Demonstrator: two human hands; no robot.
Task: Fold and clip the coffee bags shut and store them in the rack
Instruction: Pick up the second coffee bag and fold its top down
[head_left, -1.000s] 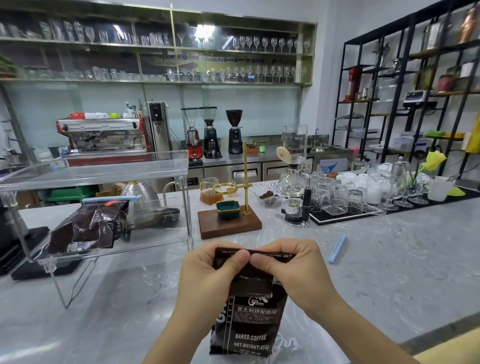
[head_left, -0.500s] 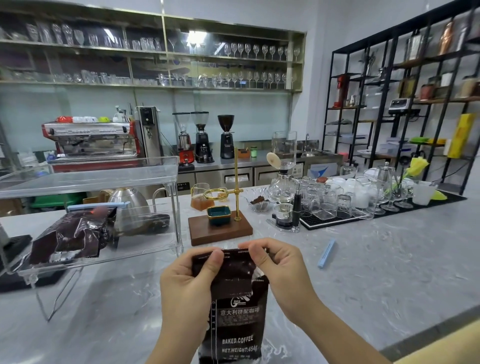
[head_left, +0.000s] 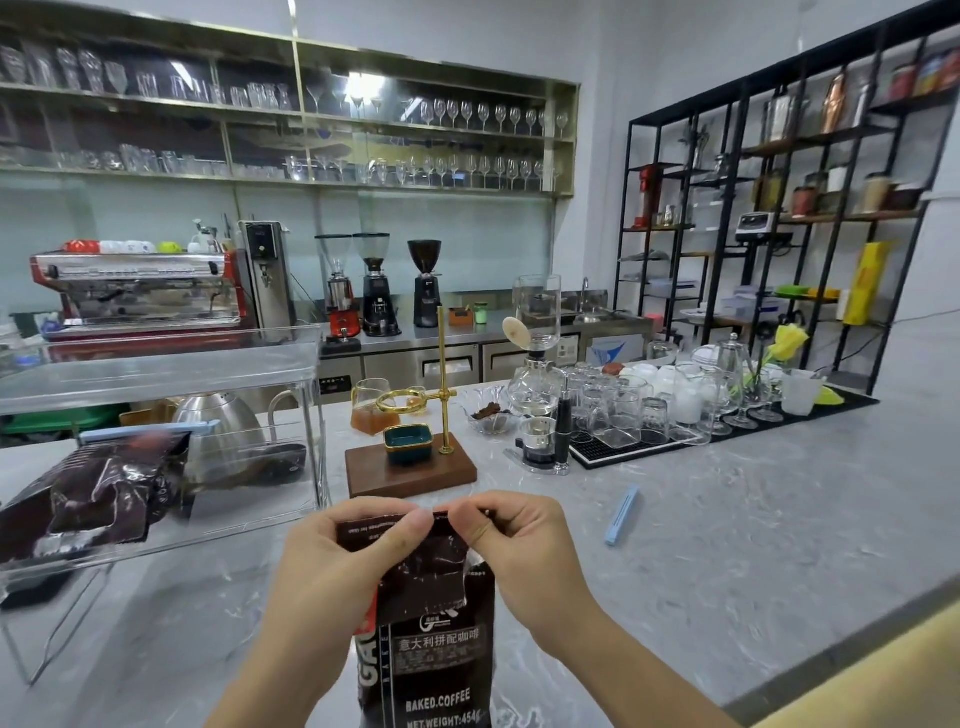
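Left hand (head_left: 332, 561) and right hand (head_left: 524, 551) pinching coffee bag (head_left: 431, 639) top edge, clip (head_left: 622, 515) apart rightward

Coffee bag (head_left: 441, 660) reads "BAKED.COFFEE"; "NET.WEIGHT:454", cut off; Chinese line "意大利拼配咖啡".

glossy foil coffee bag (head_left: 434, 623), clear plastic rack (head_left: 156, 374), marbled counter (head_left: 727, 545)

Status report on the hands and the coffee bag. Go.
Left hand and right hand pinch upright black foil coffee bag top. Blue plastic clip lies unused on counter. Nothing obstructing.
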